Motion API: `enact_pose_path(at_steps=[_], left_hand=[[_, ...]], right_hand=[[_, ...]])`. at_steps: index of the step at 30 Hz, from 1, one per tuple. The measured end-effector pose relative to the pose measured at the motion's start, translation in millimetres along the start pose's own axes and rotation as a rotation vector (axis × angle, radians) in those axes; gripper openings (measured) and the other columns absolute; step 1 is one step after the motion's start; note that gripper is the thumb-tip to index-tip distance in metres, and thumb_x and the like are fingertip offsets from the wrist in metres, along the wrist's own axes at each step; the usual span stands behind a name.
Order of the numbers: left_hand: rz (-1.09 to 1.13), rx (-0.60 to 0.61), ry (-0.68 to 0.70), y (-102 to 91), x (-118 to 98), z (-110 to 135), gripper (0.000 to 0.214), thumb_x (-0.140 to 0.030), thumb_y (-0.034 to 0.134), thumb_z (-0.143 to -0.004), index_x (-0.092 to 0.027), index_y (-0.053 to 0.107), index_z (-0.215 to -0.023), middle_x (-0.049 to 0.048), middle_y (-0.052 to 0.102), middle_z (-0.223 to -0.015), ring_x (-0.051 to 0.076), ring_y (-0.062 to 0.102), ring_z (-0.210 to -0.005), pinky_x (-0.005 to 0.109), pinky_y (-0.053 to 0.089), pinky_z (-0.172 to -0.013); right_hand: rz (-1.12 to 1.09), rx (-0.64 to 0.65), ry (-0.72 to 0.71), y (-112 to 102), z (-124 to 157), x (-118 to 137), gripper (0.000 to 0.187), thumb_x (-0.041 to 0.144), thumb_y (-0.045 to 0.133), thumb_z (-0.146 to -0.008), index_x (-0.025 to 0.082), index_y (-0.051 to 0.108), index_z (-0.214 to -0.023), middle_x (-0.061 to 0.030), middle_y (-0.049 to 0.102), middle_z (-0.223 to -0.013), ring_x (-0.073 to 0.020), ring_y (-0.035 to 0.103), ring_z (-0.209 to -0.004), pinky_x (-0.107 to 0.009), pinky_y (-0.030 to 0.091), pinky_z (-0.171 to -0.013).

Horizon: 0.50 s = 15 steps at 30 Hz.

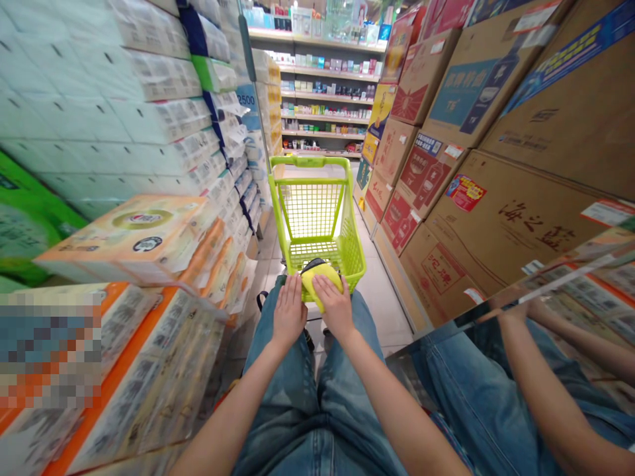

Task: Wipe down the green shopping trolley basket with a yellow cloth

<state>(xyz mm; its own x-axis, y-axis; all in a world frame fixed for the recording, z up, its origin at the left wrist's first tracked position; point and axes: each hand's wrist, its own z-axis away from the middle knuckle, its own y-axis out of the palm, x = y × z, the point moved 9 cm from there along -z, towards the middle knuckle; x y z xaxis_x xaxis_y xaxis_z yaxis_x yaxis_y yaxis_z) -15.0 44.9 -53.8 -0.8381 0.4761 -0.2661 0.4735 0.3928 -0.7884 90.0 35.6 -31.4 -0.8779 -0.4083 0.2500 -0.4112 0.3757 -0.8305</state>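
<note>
In front of my knees stands a lime-green shopping basket [358, 248], its handle at the far end. A yellow cloth [310, 283] with a dark grey part lies over the basket's near rim. My right hand [335, 304] presses and grips this cloth, its fingers bent over the rim. Beside it, my left hand [290, 309] rests with fingers stretched out on the near left corner of the rim, close to the cloth's edge. The fingers of both hands cover part of the rim. Inside, the basket's grid bottom shows.
Packs of tissue paper [143, 228] are stacked high on the left. Cardboard cartons [496, 211] form a wall on the right, with a mirror-like panel [560, 370] at the lower right. Shelves of small goods [327, 92] stand at the aisle's far end.
</note>
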Motion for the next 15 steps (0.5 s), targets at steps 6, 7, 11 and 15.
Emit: enact_pose_path(at_steps=[6, 7, 11, 15], left_hand=[[0.001, -0.021, -0.003, -0.8, -3, -1, 0.083, -0.007, 0.044, -0.082, -0.015, 0.007, -0.156, 0.0131, 0.032, -0.157, 0.026, 0.021, -0.149, 0.049, 0.028, -0.119], [-0.001, -0.019, -0.002, -0.3, -4, 0, 0.083, -0.006, 0.044, -0.082, -0.015, 0.008, -0.156, 0.0132, 0.033, -0.157, 0.026, 0.021, -0.149, 0.049, 0.029, -0.119], [-0.030, -0.010, -0.005, 0.9, -4, 0, 0.084, -0.005, 0.044, -0.081, -0.014, 0.008, -0.156, 0.0131, 0.031, -0.158, 0.025, 0.020, -0.149, 0.048, 0.028, -0.120], [-0.100, 0.010, 0.001, 0.1, -3, -3, 0.087, -0.003, 0.045, -0.077, -0.010, 0.007, -0.155, 0.0152, 0.022, -0.161, 0.026, 0.015, -0.150, 0.047, 0.026, -0.120]], right_hand=[[0.113, 0.000, 0.058, -46, 19, -88, 0.074, -0.002, 0.039, -0.075, 0.023, 0.043, -0.144, -0.0072, 0.054, -0.144, -0.0170, 0.045, -0.137, -0.048, 0.011, -0.118], [0.118, 0.023, 0.048, -49, 19, -95, 0.075, -0.003, 0.039, -0.074, 0.023, 0.043, -0.144, -0.0069, 0.054, -0.144, -0.0167, 0.045, -0.137, -0.046, 0.014, -0.117], [0.102, 0.093, 0.011, -51, 11, -104, 0.070, -0.004, 0.041, -0.075, 0.022, 0.047, -0.141, -0.0091, 0.057, -0.140, -0.0176, 0.045, -0.135, -0.040, 0.024, -0.107], [0.086, 0.082, 0.016, -47, 0, -104, 0.058, -0.001, 0.042, -0.082, 0.024, 0.055, -0.132, -0.0088, 0.063, -0.133, -0.0184, 0.051, -0.128, -0.038, 0.024, -0.102]])
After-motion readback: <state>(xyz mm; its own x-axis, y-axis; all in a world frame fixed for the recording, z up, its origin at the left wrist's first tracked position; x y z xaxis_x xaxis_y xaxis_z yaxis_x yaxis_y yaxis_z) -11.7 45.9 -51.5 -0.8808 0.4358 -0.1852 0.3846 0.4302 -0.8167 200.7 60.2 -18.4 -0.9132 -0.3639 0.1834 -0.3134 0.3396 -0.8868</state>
